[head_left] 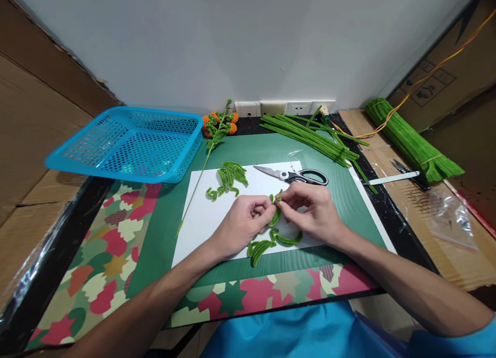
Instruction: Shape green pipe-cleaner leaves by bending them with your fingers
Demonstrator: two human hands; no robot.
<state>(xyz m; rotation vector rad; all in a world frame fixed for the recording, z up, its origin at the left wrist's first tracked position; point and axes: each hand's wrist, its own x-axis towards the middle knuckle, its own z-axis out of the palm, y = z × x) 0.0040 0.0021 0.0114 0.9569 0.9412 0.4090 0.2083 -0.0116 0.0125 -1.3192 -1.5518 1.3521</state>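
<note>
Landmark: I take the white sheet [217, 213] on the desk [170, 208] as my reference.
Left hand: my left hand [244, 221] is over the middle of the sheet, fingers pinched on the lower part of a green stem [276, 213].
Right hand: my right hand [310, 205] is just right of the left one, over the sheet, fingertips pinched on the top of the same stem.
Stem: bent green pipe cleaner, held between both hands just above the sheet's middle; its lower end trails toward the sheet's near edge.
Leaf near edge: a folded green leaf [259, 248] lies at the sheet's near edge, below my hands.
Leaves far side: a cluster of folded leaves [228, 178] lies on the sheet's far left part.
Scissors: scissors [296, 175] lie on the sheet's far edge, black handles to the right, just beyond my right hand.
Basket: blue basket [132, 141], well beyond the sheet's left corner.
Flower: orange flower sprig [219, 123] beyond the sheet, beside the basket.
Loose stems: a pile of straight stems [310, 136] beyond the sheet's right corner.
Bundle: tied green bundle [411, 141], far right of the sheet.
</note>
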